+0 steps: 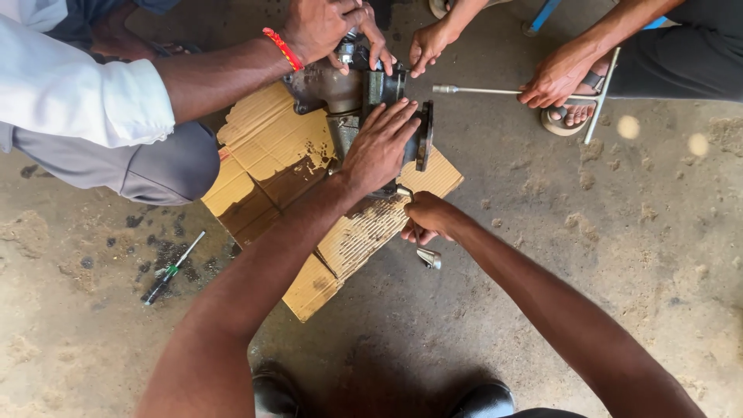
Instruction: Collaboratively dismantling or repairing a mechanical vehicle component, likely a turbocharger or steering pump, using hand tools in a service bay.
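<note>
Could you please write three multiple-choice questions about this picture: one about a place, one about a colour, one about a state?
1. Where does the screwdriver lie?
A. On the cardboard
B. On the concrete floor, left of the cardboard
C. In the wearer's right hand

2. What colour is the band on the co-worker's wrist?
A. Blue
B. Red-orange
C. White

3. How is the wearer's left hand?
A. Flat and open on the metal part
B. Raised in the air
C. Closed on the screwdriver

Answers:
1 B: it rests on stained floor, apart from the cardboard.
2 B: the band shows red-orange.
3 A: the fingers spread over the metal part, while the right hand grips a metal tool.
</note>
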